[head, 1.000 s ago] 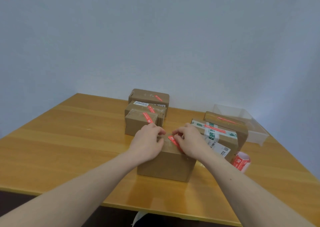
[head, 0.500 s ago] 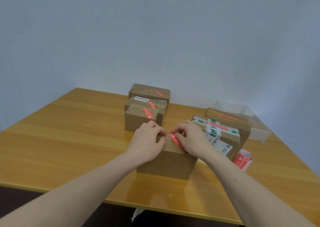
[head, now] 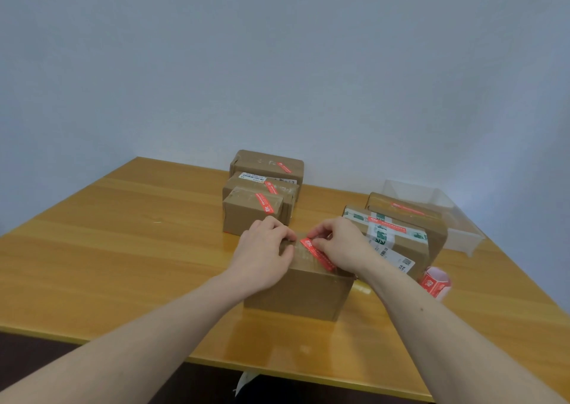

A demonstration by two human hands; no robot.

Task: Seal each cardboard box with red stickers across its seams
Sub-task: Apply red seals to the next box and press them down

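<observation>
Cardboard box (head: 300,289), near front edge of surface (head: 123,249): red sticker (head: 317,254) across top seam, white print unreadable. Left hand (head: 262,255) grips box top; right hand (head: 342,244) pinches sticker.

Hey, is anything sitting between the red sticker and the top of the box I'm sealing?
Nothing visible: the red sticker lies on the near box, with the right hand on it and the left hand alongside.

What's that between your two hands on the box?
In the head view, a red sticker lies slantwise across the nearest box, between the left hand and the right hand.
</observation>
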